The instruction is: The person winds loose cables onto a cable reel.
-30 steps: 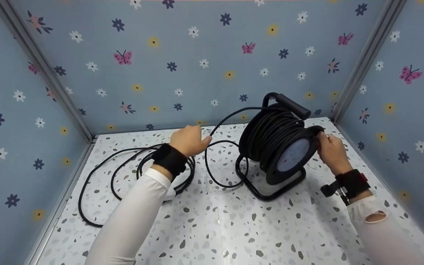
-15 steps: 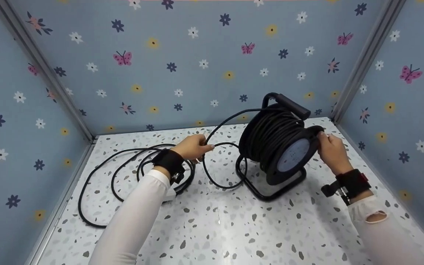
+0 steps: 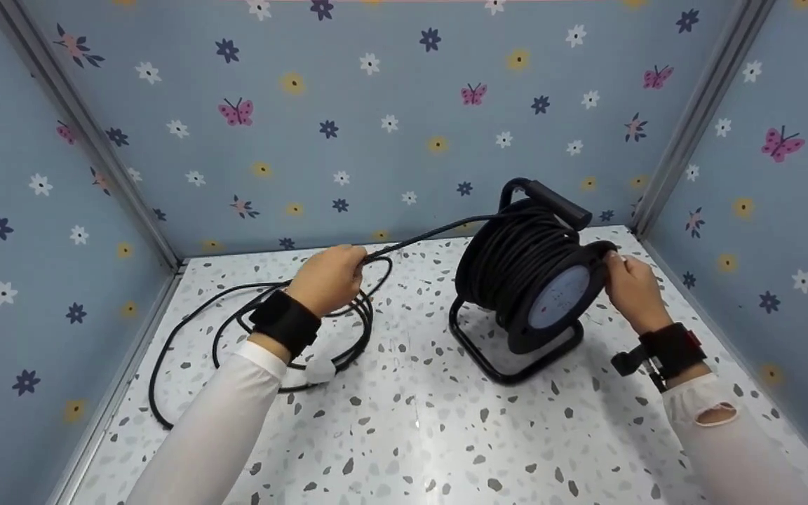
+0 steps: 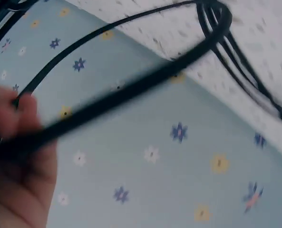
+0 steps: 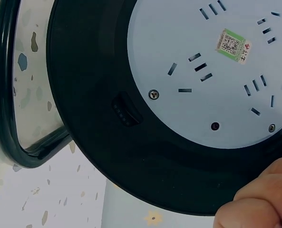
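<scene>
Two bare hands work around a black cable reel (image 3: 520, 319) that stands tilted on a white speckled desk (image 3: 418, 435). To the left of the reel, the left grip (image 3: 328, 279) holds its black cable (image 3: 439, 231), fingers curled round it; from there the cable runs nearly straight to the top of the reel. The left wrist view shows the cable passing through that hand, the near strand blurred.

At the reel's right edge, the right grip (image 3: 637, 289) grasps the rim of the near flange (image 5: 102, 147), knuckles bent over it. This flange surrounds a pale blue disc (image 5: 179, 66) with slots, screws and a small sticker (image 5: 232, 45) bearing a square code.

Many turns of cable are wound on the reel. Loose coils (image 3: 366, 330) lie on the desk to the left of the reel, well apart from it, partly under the left arm; a white piece (image 3: 320, 369) sits among them, on the side toward the reel. The reel's tubular stand (image 3: 506, 379) rests on the desk below it, and a carrying handle (image 3: 557, 203) rises above it. Behind the reel is a blue wall (image 3: 376, 161) with flowers and butterflies.
</scene>
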`<state>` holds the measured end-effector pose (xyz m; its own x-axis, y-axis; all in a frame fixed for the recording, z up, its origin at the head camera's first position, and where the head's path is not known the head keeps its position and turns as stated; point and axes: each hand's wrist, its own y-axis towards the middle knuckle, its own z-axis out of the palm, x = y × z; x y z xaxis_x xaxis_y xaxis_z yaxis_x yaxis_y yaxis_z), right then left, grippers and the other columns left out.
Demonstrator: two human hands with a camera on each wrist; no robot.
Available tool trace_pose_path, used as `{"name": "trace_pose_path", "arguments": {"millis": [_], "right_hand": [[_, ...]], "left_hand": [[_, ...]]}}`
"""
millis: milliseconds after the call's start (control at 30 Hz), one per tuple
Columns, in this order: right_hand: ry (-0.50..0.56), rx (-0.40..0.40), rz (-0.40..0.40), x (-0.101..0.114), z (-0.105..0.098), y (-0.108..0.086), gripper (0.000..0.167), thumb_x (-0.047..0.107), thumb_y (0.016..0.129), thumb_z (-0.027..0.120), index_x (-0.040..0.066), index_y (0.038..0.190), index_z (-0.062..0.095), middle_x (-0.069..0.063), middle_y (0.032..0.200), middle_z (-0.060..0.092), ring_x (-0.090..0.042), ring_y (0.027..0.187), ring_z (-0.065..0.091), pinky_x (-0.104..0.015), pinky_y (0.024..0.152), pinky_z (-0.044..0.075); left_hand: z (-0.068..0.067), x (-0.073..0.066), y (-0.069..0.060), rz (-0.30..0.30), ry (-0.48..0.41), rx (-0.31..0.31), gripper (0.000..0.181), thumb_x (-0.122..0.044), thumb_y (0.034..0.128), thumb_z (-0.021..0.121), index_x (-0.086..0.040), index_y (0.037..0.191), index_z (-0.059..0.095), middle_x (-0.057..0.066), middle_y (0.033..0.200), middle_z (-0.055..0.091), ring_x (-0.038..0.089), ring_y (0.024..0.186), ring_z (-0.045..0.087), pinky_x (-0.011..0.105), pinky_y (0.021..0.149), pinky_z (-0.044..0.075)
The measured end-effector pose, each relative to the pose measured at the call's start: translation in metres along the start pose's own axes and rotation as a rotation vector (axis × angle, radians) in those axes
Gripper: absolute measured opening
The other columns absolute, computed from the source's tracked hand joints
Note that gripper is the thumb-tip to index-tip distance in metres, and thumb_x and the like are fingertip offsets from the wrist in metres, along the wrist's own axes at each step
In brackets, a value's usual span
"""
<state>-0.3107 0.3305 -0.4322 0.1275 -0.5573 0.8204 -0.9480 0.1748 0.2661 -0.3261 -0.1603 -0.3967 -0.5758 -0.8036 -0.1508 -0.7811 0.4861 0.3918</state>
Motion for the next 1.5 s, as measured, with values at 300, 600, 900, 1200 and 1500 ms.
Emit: {"name": "trace_pose_path", "arguments": {"millis": [300, 600, 900, 1200, 1500], "right_hand": [[-0.029, -0.026, -0.026, 0.003, -0.001, 0.000, 0.052, 0.039, 0.116, 0.042, 0.015, 0.070, 0.049, 0.013, 0.058, 0.047, -0.011, 0.055, 0.044, -0.029, 0.057, 0.037], [-0.041, -0.045, -0.052, 0.007, 0.002, 0.002, 0.049, 0.036, 0.116, 0.044, 0.015, 0.072, 0.051, 0.010, 0.063, 0.049, -0.008, 0.058, 0.046, -0.028, 0.060, 0.037], [-0.036, -0.009, -0.030, -0.002, 0.001, 0.001, 0.054, 0.040, 0.117, 0.039, 0.016, 0.069, 0.049, 0.011, 0.056, 0.046, -0.011, 0.051, 0.043, -0.030, 0.056, 0.037], [-0.031, 0.014, 0.057, -0.021, 0.002, 0.002, 0.059, 0.046, 0.116, 0.036, 0.015, 0.070, 0.053, 0.011, 0.056, 0.049, -0.011, 0.051, 0.045, -0.031, 0.057, 0.038], [-0.098, 0.109, 0.103, -0.030, 0.001, 0.000, 0.054, 0.044, 0.117, 0.033, 0.012, 0.078, 0.053, 0.009, 0.060, 0.053, -0.012, 0.054, 0.052, -0.031, 0.057, 0.044]], "left_hand": [[0.027, -0.008, -0.034, 0.159, 0.502, -0.384, 0.011, 0.008, 0.0960, 0.066, -0.001, 0.092, 0.060, 0.015, 0.085, 0.062, 0.023, 0.053, 0.057, 0.034, 0.043, 0.053], [0.071, -0.045, -0.082, 0.174, 0.432, -0.184, 0.038, 0.000, 0.0866, 0.080, -0.004, 0.122, 0.066, 0.014, 0.091, 0.072, 0.016, 0.043, 0.050, 0.029, 0.039, 0.047], [0.079, -0.068, -0.104, 0.148, 0.403, -0.150, 0.027, -0.008, 0.0832, 0.077, -0.004, 0.106, 0.065, -0.003, 0.054, 0.051, 0.017, 0.043, 0.052, 0.035, 0.041, 0.045], [0.070, -0.027, -0.108, -0.013, -0.046, 0.178, 0.038, -0.028, 0.1031, 0.073, -0.014, 0.074, 0.053, -0.006, 0.061, 0.046, 0.014, 0.054, 0.044, 0.034, 0.054, 0.041], [0.064, -0.029, -0.090, 0.097, -0.042, 0.002, 0.052, -0.028, 0.1112, 0.056, -0.019, 0.063, 0.039, -0.012, 0.058, 0.023, 0.009, 0.050, 0.028, 0.030, 0.050, 0.030]]}}
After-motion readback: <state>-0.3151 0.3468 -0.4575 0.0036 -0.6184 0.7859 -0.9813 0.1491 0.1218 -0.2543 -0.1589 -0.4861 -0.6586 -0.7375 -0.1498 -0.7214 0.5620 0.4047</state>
